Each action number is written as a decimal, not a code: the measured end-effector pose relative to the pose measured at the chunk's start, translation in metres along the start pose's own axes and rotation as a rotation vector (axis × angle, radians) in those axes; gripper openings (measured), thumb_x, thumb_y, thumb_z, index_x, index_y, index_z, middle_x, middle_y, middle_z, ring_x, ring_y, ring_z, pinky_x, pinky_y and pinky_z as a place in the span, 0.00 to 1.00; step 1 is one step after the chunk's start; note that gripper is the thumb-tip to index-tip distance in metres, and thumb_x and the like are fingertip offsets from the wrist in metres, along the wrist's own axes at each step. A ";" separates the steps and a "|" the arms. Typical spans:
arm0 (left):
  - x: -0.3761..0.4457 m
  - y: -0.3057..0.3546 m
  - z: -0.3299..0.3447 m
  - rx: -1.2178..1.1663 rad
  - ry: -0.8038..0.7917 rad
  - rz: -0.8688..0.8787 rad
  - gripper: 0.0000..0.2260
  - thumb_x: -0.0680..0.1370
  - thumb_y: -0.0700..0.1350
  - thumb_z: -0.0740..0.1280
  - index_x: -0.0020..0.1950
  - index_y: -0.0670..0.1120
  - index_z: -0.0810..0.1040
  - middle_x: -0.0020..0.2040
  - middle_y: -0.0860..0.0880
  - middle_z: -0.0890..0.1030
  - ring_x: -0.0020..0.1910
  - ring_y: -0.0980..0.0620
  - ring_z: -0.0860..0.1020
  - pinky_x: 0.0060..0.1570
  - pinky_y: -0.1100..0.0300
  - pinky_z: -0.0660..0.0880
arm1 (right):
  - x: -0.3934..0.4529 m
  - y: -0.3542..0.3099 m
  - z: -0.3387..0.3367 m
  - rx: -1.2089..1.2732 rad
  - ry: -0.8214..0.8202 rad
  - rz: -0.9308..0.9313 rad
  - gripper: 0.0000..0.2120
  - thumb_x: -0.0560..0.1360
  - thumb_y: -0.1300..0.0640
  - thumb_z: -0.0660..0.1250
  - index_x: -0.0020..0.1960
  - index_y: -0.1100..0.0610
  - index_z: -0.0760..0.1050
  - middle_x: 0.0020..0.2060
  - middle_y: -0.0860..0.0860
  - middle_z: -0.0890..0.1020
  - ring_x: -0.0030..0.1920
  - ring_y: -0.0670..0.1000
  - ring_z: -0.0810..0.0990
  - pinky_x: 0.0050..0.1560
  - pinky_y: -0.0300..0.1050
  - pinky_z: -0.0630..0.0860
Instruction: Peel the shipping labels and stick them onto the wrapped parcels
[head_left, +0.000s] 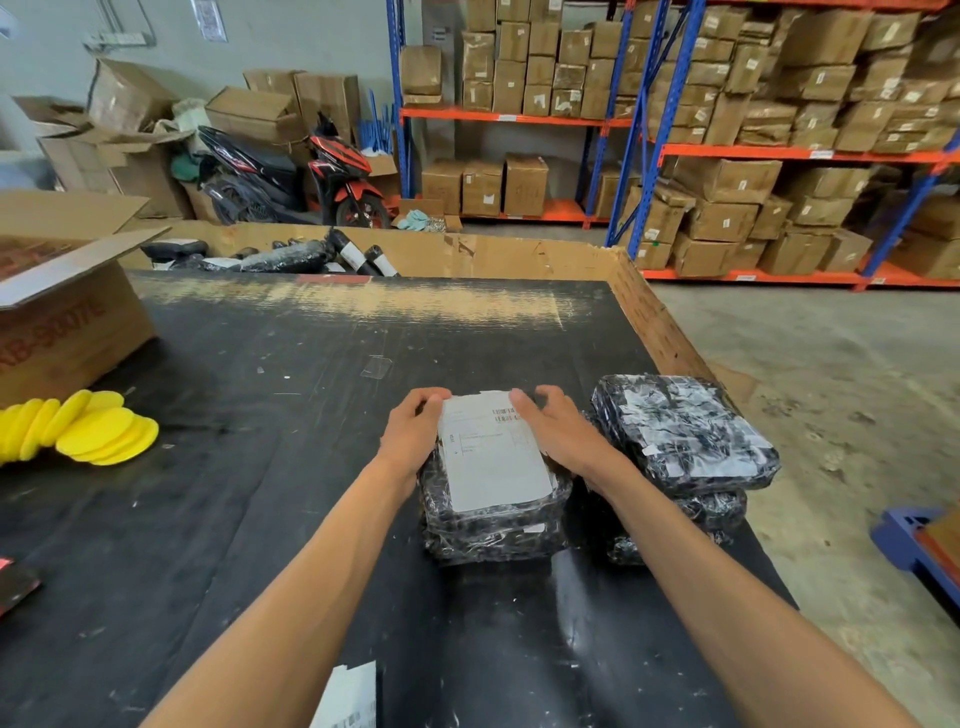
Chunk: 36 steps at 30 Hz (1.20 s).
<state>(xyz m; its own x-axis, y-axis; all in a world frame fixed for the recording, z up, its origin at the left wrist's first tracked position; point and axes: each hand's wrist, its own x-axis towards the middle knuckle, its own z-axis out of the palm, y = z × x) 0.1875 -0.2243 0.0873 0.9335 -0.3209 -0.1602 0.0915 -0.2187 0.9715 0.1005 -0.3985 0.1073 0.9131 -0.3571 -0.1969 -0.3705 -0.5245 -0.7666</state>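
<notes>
A black-wrapped parcel (488, 525) lies on the black table (260, 467), in front of me. A white shipping label (493, 452) lies flat on its top. My left hand (413, 436) presses on the label's left edge, with fingers curled over the far left corner. My right hand (558, 431) rests on the label's right side, fingers bent over the far edge. To the right stands a stack of two more wrapped parcels (685, 436). More white labels (348, 699) lie at the table's near edge.
Yellow round pads (83, 431) lie at the left by an open cardboard box (62, 322). A big carton (467, 254) behind the table holds wrapped black parcels. Shelves of boxes (727, 130) and a scooter (291, 171) stand beyond. The concrete floor lies on the right.
</notes>
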 end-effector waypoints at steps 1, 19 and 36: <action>-0.001 0.001 0.001 0.009 0.001 -0.003 0.06 0.75 0.58 0.65 0.48 0.61 0.80 0.55 0.53 0.81 0.58 0.48 0.77 0.60 0.49 0.74 | 0.002 -0.004 0.003 -0.056 0.033 0.023 0.42 0.74 0.26 0.56 0.76 0.55 0.58 0.74 0.52 0.65 0.71 0.58 0.69 0.68 0.56 0.68; -0.023 -0.014 -0.006 -0.109 -0.136 0.011 0.36 0.78 0.53 0.68 0.79 0.59 0.49 0.72 0.56 0.67 0.69 0.51 0.71 0.70 0.50 0.68 | -0.009 0.022 0.003 0.342 0.014 -0.064 0.32 0.76 0.41 0.69 0.76 0.49 0.64 0.64 0.50 0.70 0.65 0.50 0.71 0.61 0.45 0.68; -0.022 -0.024 -0.013 -0.048 -0.302 -0.030 0.58 0.69 0.55 0.78 0.76 0.57 0.30 0.73 0.57 0.69 0.69 0.53 0.72 0.71 0.47 0.67 | -0.029 0.037 0.002 0.347 -0.036 -0.178 0.34 0.70 0.42 0.76 0.72 0.42 0.68 0.65 0.46 0.68 0.60 0.48 0.71 0.66 0.49 0.71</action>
<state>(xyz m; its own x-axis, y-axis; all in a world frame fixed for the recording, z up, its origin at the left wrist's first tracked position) 0.1692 -0.2000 0.0693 0.7855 -0.5759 -0.2267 0.1405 -0.1908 0.9715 0.0611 -0.4057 0.0832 0.9656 -0.2531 -0.0590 -0.1318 -0.2813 -0.9505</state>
